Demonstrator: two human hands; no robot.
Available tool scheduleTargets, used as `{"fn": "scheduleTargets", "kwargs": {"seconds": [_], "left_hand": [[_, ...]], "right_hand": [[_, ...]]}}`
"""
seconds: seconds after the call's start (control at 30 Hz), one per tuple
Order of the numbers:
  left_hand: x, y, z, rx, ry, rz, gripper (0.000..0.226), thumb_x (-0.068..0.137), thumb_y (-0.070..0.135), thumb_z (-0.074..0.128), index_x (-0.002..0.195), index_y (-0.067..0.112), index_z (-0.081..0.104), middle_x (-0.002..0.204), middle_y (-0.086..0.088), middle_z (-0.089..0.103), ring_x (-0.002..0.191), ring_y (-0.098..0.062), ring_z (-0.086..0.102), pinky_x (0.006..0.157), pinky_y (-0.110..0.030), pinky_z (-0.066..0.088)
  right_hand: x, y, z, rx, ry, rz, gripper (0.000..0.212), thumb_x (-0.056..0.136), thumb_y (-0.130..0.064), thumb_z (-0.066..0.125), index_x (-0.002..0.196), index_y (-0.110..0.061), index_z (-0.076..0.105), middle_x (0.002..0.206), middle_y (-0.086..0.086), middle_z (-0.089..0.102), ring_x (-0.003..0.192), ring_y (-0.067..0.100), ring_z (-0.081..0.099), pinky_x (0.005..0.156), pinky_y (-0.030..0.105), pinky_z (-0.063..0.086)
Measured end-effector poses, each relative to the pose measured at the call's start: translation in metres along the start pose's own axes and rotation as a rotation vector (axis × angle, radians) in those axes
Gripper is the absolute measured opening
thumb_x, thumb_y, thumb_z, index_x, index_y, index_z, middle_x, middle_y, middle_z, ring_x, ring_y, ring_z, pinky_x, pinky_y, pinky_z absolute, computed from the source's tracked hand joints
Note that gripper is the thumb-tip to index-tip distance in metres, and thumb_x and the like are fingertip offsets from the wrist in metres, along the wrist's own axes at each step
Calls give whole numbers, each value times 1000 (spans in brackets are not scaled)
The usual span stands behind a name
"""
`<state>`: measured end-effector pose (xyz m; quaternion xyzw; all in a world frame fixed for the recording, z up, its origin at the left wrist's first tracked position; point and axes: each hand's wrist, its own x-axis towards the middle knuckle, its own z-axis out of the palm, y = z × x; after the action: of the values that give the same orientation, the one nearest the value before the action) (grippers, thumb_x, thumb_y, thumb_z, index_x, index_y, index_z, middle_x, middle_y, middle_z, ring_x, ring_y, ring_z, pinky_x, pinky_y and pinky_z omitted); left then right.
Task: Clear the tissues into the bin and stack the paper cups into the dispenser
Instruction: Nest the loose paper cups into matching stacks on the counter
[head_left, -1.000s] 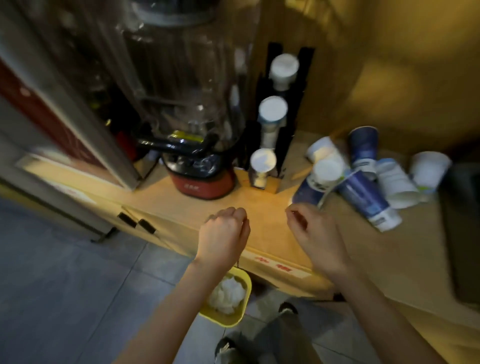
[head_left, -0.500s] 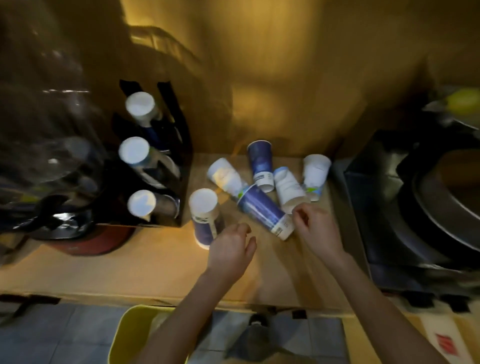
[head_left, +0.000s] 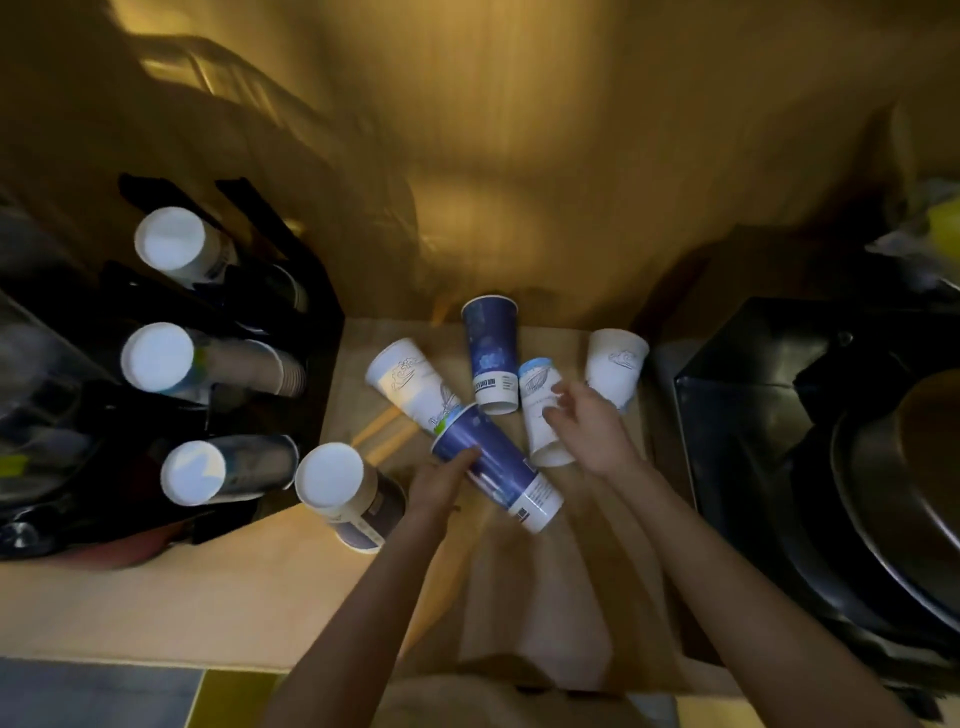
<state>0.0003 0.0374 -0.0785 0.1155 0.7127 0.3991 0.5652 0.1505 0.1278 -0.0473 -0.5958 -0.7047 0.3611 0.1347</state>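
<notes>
Loosely, left hand unclenched against blue cup, right hand slack over white cup; print unreadable.

dim, warm yellow light | glow on back wall | deep shadows left | motion blur, wide-angle warp

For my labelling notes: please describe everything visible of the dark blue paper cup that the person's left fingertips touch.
The dark blue paper cup lies on its side, slanted, on the wooden counter. Its wall is dark blue with faint pale print, and a white band with small dark print rings the end nearer the camera. Its far end meets a white cup; whether they are nested cannot be told. The left hand touches its side with its fingertips, with no grip round it yet.
</notes>
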Motion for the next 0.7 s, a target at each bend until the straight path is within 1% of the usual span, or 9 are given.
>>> {"fn": "scheduleTargets", "kwargs": {"seconds": [0.1,0.17,0.23,0.3,0.4,0.47,0.53,0.6,0.7], "left_hand": [[12,2,6,-97,9,-75,56,77,28,70,123,9,44,113,-9,51,108,-29,50,93,-43,41],[18,2,10,-143,2,-124,63,76,28,71,127,10,40,118,-10,52,113,-30,51,99,-45,40],[24,2,14,-197,-20,-153,59,76,25,71,125,11,41,116,-9,55,100,-25,56,91,-42,42],[30,2,17,-241,-45,-169,46,76,19,71,114,14,45,105,-6,58,87,-20,57,84,-38,43],[35,1,21,-282,-29,-177,41,75,13,72,106,17,46,99,-3,60,84,-18,59,71,-31,49],[37,0,22,-279,-16,-172,43,74,13,72,108,16,48,97,-1,61,82,-13,59,62,-26,46],[40,-3,23,-267,12,-177,50,72,15,74,115,14,49,104,-3,62,83,-12,60,63,-25,46],[42,-5,24,-251,37,-164,53,71,16,75,117,14,49,110,-5,61,84,-13,60,65,-25,46],[41,-5,25,-268,42,-170,48,72,14,74,113,14,49,109,-5,63,84,-11,61,62,-24,46]], "right_hand": [[29,-18,1,154,-45,91,36,92,-21,51,125,-5,49,117,19,62,108,31,56,85,29,40],[50,-26,7,233,-64,120,39,92,-22,51,126,-3,47,122,19,59,111,30,55,89,31,40],[69,-34,12,237,-88,125,42,92,-23,52,127,-2,45,123,20,59,112,30,55,87,34,41],[87,-40,20,191,-103,117,42,90,-23,54,125,-2,46,123,19,60,110,32,57,76,28,38],[112,-46,33,157,-124,134,44,88,-23,58,122,0,45,123,20,59,109,34,57,71,25,35],[128,-46,43,165,-125,166,54,84,-24,64,125,1,38,127,21,56,111,35,56,75,29,39],[140,-44,52,182,-102,192,68,79,-26,70,129,1,31,130,22,52,112,37,55,85,37,45],[148,-41,59,207,-74,210,77,77,-27,72,133,1,26,132,22,49,114,38,54,91,42,45],[154,-37,64,203,-60,210,80,77,-29,72,135,1,24,135,23,46,117,38,52,95,43,45]]}}
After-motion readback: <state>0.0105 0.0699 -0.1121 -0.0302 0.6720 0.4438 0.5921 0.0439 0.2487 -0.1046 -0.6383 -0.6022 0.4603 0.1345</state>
